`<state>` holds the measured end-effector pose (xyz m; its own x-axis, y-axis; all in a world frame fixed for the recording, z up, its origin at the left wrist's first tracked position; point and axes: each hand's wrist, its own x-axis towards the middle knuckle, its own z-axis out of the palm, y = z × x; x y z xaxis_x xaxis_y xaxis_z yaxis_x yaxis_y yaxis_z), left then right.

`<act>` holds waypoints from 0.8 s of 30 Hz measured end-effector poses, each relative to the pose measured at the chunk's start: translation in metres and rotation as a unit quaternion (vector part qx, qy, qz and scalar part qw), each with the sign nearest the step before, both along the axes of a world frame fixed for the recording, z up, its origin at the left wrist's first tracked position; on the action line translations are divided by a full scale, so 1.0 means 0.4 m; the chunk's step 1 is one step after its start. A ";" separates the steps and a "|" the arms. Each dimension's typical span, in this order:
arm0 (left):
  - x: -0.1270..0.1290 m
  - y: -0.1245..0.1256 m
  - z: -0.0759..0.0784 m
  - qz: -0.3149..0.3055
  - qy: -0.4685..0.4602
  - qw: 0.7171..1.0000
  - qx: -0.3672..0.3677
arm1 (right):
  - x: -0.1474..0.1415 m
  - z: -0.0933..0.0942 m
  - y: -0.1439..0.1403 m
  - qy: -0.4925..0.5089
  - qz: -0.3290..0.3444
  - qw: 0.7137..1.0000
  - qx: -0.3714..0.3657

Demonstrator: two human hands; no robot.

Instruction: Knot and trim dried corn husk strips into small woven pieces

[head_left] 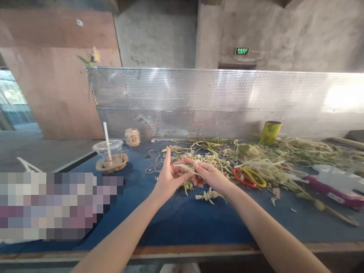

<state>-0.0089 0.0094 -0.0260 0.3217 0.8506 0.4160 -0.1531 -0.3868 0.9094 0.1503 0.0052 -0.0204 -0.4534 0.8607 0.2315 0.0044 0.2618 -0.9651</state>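
Observation:
Above the blue table, my left hand [167, 178] and my right hand [209, 174] meet around a pale, flat strip of dried plant leaf [186, 167]. The left hand pinches at the strip's left part, its index finger pointing up. The right hand's fingers close on the strip from the other side; their tips partly cover it. Behind and beneath the hands lies a loose heap of dried plant pieces [220, 163]. A small tied-looking bundle of pale plant scraps [209, 195] rests just in front of the right hand.
Red [250, 185] and yellow loop handles [263, 181] lie right of my hands. A yellow cylinder [270, 134], dried stalks [301, 151] and a purple-and-white object [335, 197] are farther right. Leftward stand a lidded plastic cup [113, 157] and pale jar [132, 137]. A perforated metal panel [182, 102] borders the back.

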 end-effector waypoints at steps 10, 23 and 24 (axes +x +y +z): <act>0.001 -0.015 0.009 0.034 0.017 0.999 0.035 | 0.011 0.006 0.008 -0.111 -0.207 0.949 0.209; 0.005 -0.018 0.014 -0.003 0.007 1.000 -0.023 | -0.003 0.012 -0.003 -0.027 -0.224 0.957 0.180; 0.004 -0.020 0.017 0.001 0.009 1.000 -0.020 | -0.004 0.011 -0.004 -0.019 -0.229 0.958 0.170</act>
